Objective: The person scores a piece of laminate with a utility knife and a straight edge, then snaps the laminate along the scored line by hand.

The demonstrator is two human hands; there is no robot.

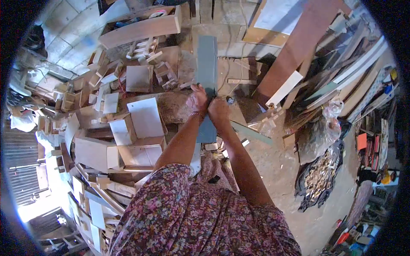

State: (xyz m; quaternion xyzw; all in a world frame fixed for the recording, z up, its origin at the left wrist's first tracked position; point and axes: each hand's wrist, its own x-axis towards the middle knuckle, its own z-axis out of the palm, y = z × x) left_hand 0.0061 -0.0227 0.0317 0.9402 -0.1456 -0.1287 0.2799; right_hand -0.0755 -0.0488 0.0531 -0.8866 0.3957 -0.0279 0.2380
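Observation:
A long grey-green board [207, 59] lies lengthwise in front of me, running from the upper middle down between my forearms. My left hand [197, 102] rests at the board's left side, fingers partly curled, with a bracelet at the wrist. On the board's right edge, close beside it, my right hand [218, 112] is closed round something small and dark that I cannot make out. The two hands nearly touch.
Wooden boxes [96, 151] and offcuts are piled on the left. A long wooden tray [141, 32] stands at the upper left. A brown plank [290, 51] slants at the upper right, near stacked strips. Wood chips [318, 179] lie on dark plastic at the right.

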